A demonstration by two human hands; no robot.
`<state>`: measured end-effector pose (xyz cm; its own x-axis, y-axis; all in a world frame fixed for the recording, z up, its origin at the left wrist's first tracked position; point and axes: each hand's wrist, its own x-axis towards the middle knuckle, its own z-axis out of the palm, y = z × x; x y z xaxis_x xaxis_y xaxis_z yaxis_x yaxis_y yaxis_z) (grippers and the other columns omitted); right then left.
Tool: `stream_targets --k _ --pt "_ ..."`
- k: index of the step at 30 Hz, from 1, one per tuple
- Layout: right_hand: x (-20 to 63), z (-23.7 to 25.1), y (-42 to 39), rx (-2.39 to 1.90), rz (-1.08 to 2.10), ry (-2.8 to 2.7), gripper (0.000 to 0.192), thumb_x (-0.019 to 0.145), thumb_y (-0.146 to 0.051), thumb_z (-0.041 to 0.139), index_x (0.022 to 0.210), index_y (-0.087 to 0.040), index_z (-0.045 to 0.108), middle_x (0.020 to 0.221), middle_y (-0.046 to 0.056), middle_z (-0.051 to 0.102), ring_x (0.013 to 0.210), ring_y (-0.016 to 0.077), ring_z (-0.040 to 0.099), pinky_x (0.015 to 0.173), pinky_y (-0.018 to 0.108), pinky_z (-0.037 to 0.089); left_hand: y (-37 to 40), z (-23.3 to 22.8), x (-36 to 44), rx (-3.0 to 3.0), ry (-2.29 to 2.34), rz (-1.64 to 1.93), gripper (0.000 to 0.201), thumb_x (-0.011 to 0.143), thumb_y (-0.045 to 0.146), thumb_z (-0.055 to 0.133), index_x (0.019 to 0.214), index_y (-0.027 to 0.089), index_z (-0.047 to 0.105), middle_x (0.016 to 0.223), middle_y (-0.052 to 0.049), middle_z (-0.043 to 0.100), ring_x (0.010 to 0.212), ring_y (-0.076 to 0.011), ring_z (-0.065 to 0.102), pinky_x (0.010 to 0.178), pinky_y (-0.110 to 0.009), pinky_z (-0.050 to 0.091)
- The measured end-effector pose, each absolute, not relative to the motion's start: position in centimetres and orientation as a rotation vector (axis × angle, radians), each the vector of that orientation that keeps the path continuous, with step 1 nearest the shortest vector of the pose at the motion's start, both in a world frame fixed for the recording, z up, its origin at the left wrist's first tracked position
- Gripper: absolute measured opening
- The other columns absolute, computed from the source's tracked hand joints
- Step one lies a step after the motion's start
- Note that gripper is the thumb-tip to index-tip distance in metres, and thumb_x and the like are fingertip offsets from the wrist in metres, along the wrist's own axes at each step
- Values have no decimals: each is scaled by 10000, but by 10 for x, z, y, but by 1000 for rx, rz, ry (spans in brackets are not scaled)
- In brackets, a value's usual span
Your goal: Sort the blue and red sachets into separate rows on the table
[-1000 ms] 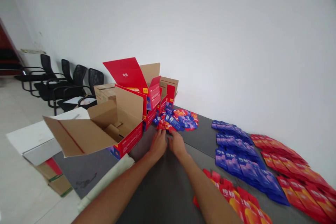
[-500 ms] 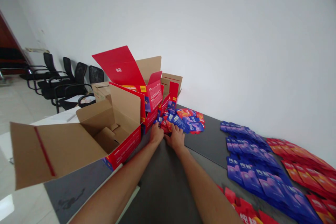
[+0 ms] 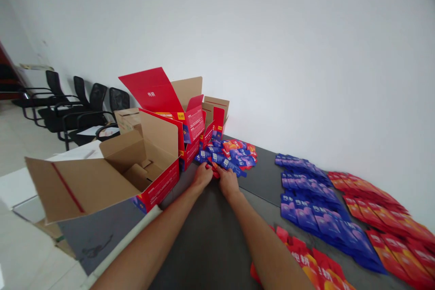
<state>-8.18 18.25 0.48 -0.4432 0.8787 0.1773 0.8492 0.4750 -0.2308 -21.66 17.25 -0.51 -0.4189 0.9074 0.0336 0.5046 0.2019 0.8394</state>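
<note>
The left hand (image 3: 202, 176) and right hand (image 3: 228, 181) are positioned close together, backs upward, at the near edge of a packet heap. Red packets (image 3: 214, 171) are touched between the two hands; as the fingertips are largely hidden, it cannot be told whether either hand is clamped on them. Blue packets (image 3: 219, 159) are heaped directly beyond, several with white label patches turned upward. Farther back, a mixed red and blue pile (image 3: 242, 152) is seen on the dark table (image 3: 210, 244). To the left, a red carton (image 3: 163, 190) is placed with its flaps spread and its brown interior exposed; behind it, more red cartons (image 3: 195, 120) are grouped. A pale roll (image 3: 121, 245) is seen beside the left forearm (image 3: 152, 244). To the right, overlapping blue pouches (image 3: 309, 213) are laid in three rows, with orange-red pouches (image 3: 385, 218) arranged beside them. Nearer red pouches (image 3: 311, 265) are partly covered by the right forearm (image 3: 263, 240). Black chairs (image 3: 97, 99) are lined along the white wall (image 3: 288, 54)
</note>
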Motion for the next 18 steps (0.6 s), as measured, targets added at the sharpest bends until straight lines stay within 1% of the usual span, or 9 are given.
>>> stream_targets --k 3,7,9,11,14,16,18 --pt "-73 8 163 -1471 168 -2482 501 912 -134 356 1347 -321 519 1152 64 672 1082 240 535 875 332 381 156 -2 -216 1392 2075 1075 247 787 176 524 990 156 663 1041 -126 699 1017 -237 623 894 -328 437" --pt "-61 11 132 -1491 205 -2504 448 905 -163 414 1303 -300 569 1038 92 693 1017 233 594 849 318 408 125 1 -208 1519 2110 1027 248 754 157 552 979 166 657 1137 -118 655 1155 -248 542 1030 -354 334" --pt "-53 13 115 -1504 227 -2504 422 909 -177 423 1285 -276 587 1019 103 695 982 228 621 841 311 421 107 1 -201 1601 2128 991 269 735 144 562 991 165 643 1167 -116 632 1164 -243 527 1036 -346 325" --pt "-44 15 97 -1514 253 -2507 408 907 -175 431 1267 -262 602 1022 103 702 971 223 637 846 303 428 88 0 -193 1687 2186 963 297 716 144 572 1009 145 619 1151 -131 617 1138 -249 530 1014 -343 344" --pt "-30 19 74 -1522 295 -2513 400 888 -167 461 1240 -265 623 1046 89 711 989 214 645 865 285 431 63 1 -181 1759 2230 1029 364 701 138 568 1065 135 578 1144 -129 599 1122 -244 526 994 -340 363" --pt "-21 23 60 -1525 316 -2512 395 867 -163 489 1215 -272 641 1072 78 712 1012 208 644 886 275 428 49 5 -174 1819 2157 1035 435 687 109 548 1120 148 565 1177 -113 595 1134 -232 518 989 -332 369" --pt "-13 26 49 -1541 327 -2500 401 839 -156 521 1198 -276 654 1086 68 714 1023 205 644 901 270 427 38 10 -167 1923 2042 935 437 672 99 539 1098 177 600 1173 -91 614 1145 -234 509 978 -334 373"
